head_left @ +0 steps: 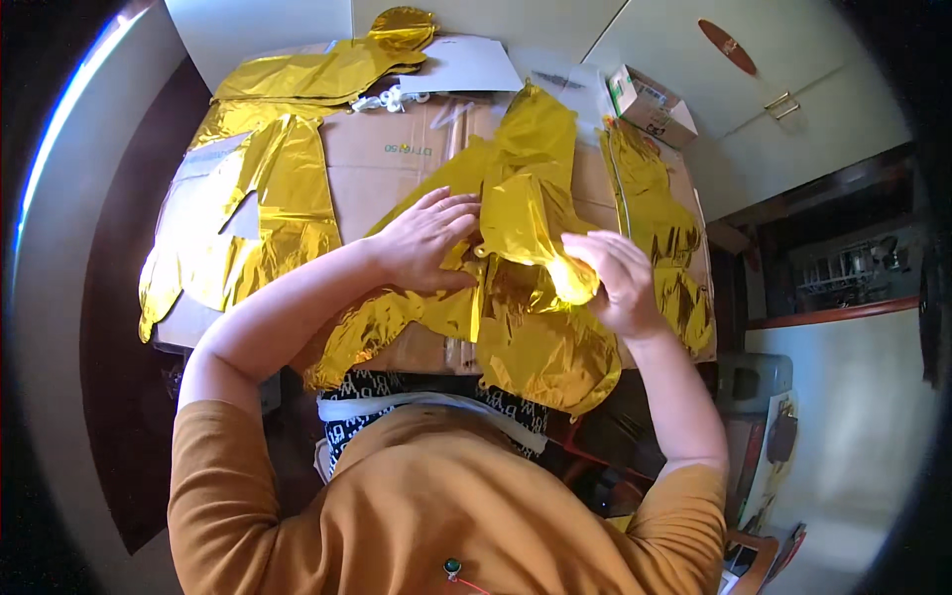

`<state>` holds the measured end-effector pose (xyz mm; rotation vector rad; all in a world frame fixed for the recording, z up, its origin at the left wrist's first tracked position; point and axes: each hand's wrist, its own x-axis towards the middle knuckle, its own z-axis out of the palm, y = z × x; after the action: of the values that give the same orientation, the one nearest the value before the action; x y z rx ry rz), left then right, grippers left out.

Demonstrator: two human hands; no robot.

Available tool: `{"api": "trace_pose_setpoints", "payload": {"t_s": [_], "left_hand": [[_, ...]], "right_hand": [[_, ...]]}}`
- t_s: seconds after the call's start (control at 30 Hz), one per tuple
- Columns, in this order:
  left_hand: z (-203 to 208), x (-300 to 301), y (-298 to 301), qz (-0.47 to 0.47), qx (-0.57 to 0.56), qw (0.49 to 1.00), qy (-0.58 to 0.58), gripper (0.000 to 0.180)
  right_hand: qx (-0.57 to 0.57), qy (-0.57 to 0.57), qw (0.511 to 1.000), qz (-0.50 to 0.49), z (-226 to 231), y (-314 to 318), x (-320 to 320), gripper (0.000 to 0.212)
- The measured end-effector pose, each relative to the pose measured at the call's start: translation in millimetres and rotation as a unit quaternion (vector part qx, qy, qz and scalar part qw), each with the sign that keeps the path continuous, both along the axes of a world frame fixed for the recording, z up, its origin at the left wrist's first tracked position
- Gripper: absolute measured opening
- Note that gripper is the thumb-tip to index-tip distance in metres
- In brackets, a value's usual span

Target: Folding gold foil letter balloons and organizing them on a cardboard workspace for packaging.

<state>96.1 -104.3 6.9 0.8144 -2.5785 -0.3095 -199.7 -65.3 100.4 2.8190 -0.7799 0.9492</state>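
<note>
Pinching a gold foil piece (pixel 531 203) with the right hand (pixel 617 281), resting the left hand (pixel 426 240) on foil (pixel 461 165) mid tabletop (pixel 367 183). Got more foil sheets (pixel 307 77) piled toward the far left corner, white paper (pixel 464 65) by the far edge, plus a small carton (pixel 654 107) near the far right corner.

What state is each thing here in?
Held foil: creased, bunched at one end
Right grip: closed on held foil
Left grip: open, palm down
Left foil: spread, wrinkled
Right foil: creased
Cardboard: partly covered
Sheet: lying flat
Cupboard: shut
</note>
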Motion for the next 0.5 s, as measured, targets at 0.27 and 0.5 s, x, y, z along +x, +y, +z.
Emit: {"api": "trace_pose_setpoints", "payload": {"t_s": [0.27,0.5], "left_hand": [[9,-7,2,0.026,0.008,1.0,0.008,0.066],[27,-17,0,0.06,0.064,0.995,0.055,0.049]], "right_hand": [[0.019,0.015,0.999,-0.025,-30,81,-32,0.015],[0.062,0.074,0.995,0.023,-50,111,-50,0.012]]}}
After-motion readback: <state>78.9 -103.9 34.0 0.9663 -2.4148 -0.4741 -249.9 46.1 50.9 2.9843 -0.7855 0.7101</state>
